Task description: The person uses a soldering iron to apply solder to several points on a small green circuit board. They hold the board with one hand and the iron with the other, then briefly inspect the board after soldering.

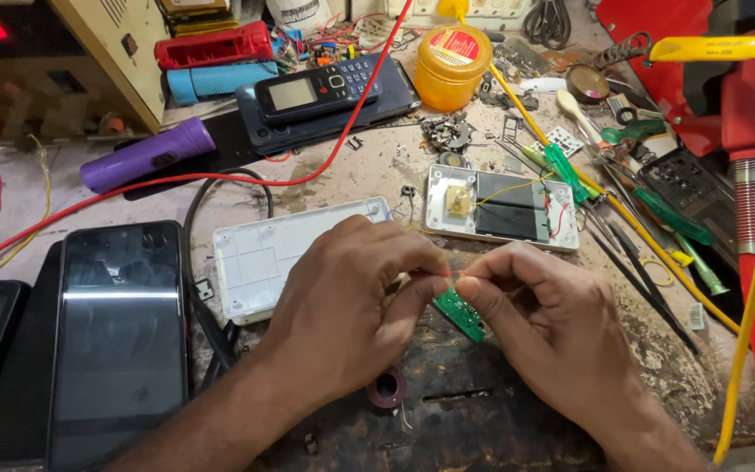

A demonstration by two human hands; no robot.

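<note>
I have my left hand [351,288] and right hand [539,319] pinched narrow on a thin wire between their fingertips, with the small green circuit board [459,313] hanging just under them near the worktop's [377,170] front edge; I judge it best to keep the pinch close to the board and pull gently, so the joint is not strained. The board's long axis runs diagonally, upper end toward the far left, lower end toward the near right, with the white open case [502,208] beyond
</note>
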